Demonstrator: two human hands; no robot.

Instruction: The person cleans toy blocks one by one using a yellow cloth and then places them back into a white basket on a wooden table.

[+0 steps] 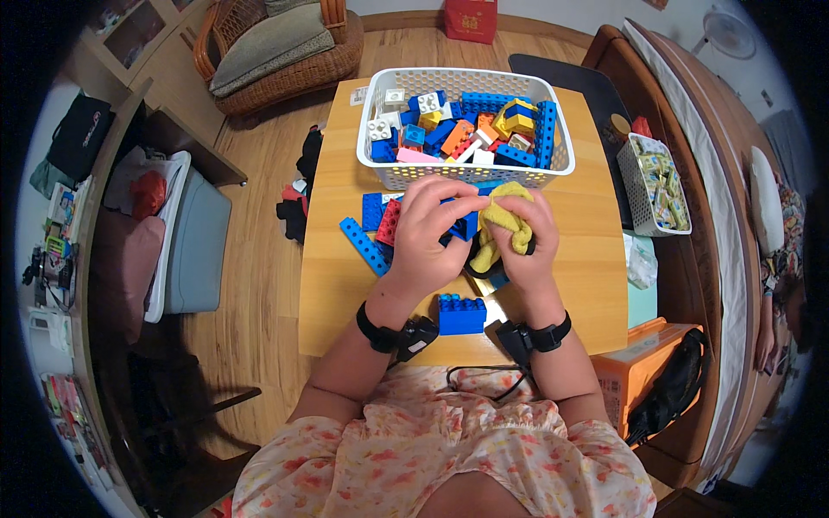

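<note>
While both hands pinch | left hand (429,231): blue brick (464,226) | right hand (527,243): crumpled yellow cloth (503,223)

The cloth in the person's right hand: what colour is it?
Yellow; the cloth shows best in the head view, bunched in the right hand.

Soft yellow cloth (505,226); glossy plastic bricks (459,312)

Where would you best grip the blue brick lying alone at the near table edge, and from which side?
Grip the blue brick across its two long smooth sides, coming straight down from above. It lies flat with studs up, free on the table between the wrists of the left hand and right hand. Both are busy with a yellow cloth.
</note>
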